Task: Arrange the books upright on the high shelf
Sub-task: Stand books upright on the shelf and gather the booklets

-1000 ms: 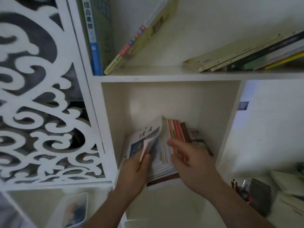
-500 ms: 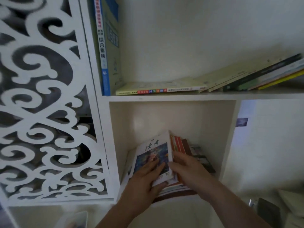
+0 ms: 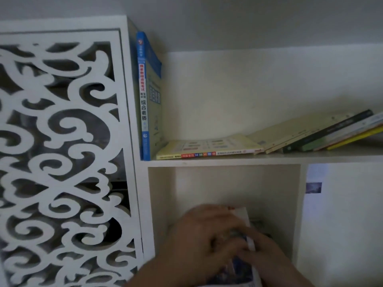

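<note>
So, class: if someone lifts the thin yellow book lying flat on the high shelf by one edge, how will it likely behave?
The yellow book looks slim and soft-covered, so it would probably sag. It seems light. Stood alone it may topple unless leaned on the upright blue book.

Your high shelf (image 3: 269,160) carries a blue-spined book (image 3: 145,96) upright at nine o'clock, a yellow book (image 3: 209,148) lying flat, and leaning books (image 3: 323,135) toward three o'clock.

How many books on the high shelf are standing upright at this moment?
1. Only the blue-spined book stands upright, at the left end of the high shelf. The yellow book lies flat beside it; the stack at right leans low.
</note>
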Motion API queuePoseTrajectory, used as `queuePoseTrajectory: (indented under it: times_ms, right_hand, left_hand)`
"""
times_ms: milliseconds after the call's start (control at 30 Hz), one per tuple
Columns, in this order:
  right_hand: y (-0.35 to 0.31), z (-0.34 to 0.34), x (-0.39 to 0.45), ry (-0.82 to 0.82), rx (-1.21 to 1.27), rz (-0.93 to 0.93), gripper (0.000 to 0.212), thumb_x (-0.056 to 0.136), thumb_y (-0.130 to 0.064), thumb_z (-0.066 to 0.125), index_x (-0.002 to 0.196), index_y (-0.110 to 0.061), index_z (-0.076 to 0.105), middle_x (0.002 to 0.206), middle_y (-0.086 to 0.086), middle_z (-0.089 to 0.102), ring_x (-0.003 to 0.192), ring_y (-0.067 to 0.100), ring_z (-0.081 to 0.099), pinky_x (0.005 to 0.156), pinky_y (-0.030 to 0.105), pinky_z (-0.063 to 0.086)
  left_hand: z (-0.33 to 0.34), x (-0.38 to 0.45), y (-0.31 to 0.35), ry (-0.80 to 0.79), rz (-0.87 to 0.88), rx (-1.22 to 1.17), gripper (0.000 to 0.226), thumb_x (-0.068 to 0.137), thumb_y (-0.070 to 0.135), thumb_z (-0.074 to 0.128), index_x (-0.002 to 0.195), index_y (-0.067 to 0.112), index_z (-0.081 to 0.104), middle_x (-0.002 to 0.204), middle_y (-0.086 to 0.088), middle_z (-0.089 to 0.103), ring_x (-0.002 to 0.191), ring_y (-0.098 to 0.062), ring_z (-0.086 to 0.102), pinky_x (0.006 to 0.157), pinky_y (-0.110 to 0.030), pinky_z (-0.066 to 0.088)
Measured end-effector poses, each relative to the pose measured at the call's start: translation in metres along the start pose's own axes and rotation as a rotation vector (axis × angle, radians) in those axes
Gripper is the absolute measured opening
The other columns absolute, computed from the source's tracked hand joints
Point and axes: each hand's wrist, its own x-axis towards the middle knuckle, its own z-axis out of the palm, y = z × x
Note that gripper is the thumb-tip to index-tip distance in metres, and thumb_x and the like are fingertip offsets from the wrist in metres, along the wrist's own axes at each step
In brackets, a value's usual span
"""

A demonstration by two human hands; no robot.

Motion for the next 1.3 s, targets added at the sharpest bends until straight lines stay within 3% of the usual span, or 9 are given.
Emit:
queuePoseTrajectory:
  times_ms: [133,200,300,400,567,767,867,1033,1300]
  right_hand:
    - [-0.013,0.0,0.003,-0.028,-0.132,0.045,0.066,0.084,-0.01,0.088,0.141,-0.024,0.057,0.123,-0.011,0.063,0.099,0.003,0.066,0.08,0.019,0.058]
    - [-0.013,0.002,0.01,0.003,-0.145,0.009,0.084,0.069,-0.027,0.099,0.141,-0.028,0.056,0.129,-0.008,0.064,0.105,0.006,0.067,0.085,0.015,0.056]
    - [-0.028,0.011,0.006,0.122,-0.141,-0.06,0.06,0.086,-0.021,0.083,0.136,-0.035,0.052,0.133,-0.007,0.056,0.115,0.009,0.059,0.077,0.0,0.044]
    - [-0.044,0.019,0.0,0.153,-0.388,-0.309,0.056,0.07,-0.023,0.085,0.115,-0.047,0.063,0.132,-0.006,0.062,0.121,0.014,0.063,0.108,0.027,0.047]
    - [-0.121,0.03,-0.045,0.23,-0.338,-0.639,0.046,0.092,-0.011,0.076,0.113,-0.051,0.064,0.115,-0.03,0.059,0.1,-0.006,0.062,0.075,0.014,0.051]
    - [-0.208,0.049,-0.04,0.303,-0.403,-0.941,0.046,0.096,-0.016,0.068,0.138,-0.035,0.062,0.129,-0.018,0.061,0.118,-0.002,0.059,0.103,0.024,0.05]
    - [-0.244,0.075,-0.018,0.133,-0.555,-0.918,0.055,0.095,-0.034,0.066,0.147,-0.039,0.049,0.14,-0.015,0.056,0.122,0.006,0.058,0.106,0.036,0.05]
    - [-0.269,0.116,0.014,-0.282,-0.365,-0.726,0.082,0.097,-0.023,0.073,0.149,-0.06,0.022,0.143,-0.018,0.056,0.119,-0.002,0.061,0.084,0.018,0.052]
    - [-0.263,0.143,0.047,-0.541,-0.539,-0.544,0.118,0.092,-0.011,0.081,0.166,-0.041,-0.005,0.132,-0.019,0.054,0.107,-0.008,0.06,0.075,0.008,0.054]
  left_hand:
    - [-0.046,0.103,-0.006,0.343,0.073,0.405,0.031,0.094,0.037,0.067,0.125,0.038,0.071,0.124,0.009,0.063,0.116,-0.011,0.055,0.1,-0.026,0.042]
    - [-0.063,0.147,-0.006,0.142,-0.035,0.526,0.057,0.092,0.054,0.067,0.146,0.048,0.05,0.14,0.006,0.054,0.124,-0.02,0.054,0.1,-0.037,0.047]
    - [-0.073,0.172,-0.028,-0.241,-0.26,0.661,0.078,0.089,0.071,0.062,0.156,0.051,0.027,0.142,0.0,0.056,0.126,-0.026,0.058,0.093,-0.04,0.052]
    - [-0.083,0.173,-0.043,-0.285,-0.185,0.768,0.055,0.098,0.07,0.05,0.148,0.048,0.044,0.125,0.0,0.067,0.112,-0.026,0.065,0.074,-0.034,0.046]
    - [-0.085,0.158,-0.049,-0.381,-0.131,0.997,0.059,0.101,0.071,0.035,0.153,0.044,0.04,0.121,-0.004,0.065,0.108,-0.028,0.065,0.07,-0.034,0.04]
    - [-0.098,0.157,-0.042,0.008,-0.153,0.915,0.053,0.105,0.03,0.045,0.153,0.042,0.028,0.098,-0.002,0.052,0.075,-0.029,0.061,0.059,-0.035,0.04]
    - [-0.118,0.151,-0.039,0.144,-0.175,0.846,0.049,0.1,0.023,0.056,0.146,0.033,0.04,0.103,-0.005,0.043,0.077,-0.029,0.061,0.062,-0.037,0.049]
    - [-0.163,0.138,-0.052,0.387,-0.381,0.629,0.037,0.106,0.017,0.053,0.143,0.022,0.056,0.129,-0.02,0.05,0.11,-0.037,0.061,0.094,-0.045,0.058]
    - [-0.21,0.109,-0.064,0.378,-0.397,0.877,0.042,0.107,0.041,0.05,0.148,0.037,0.053,0.116,-0.013,0.061,0.098,-0.027,0.065,0.074,-0.04,0.058]
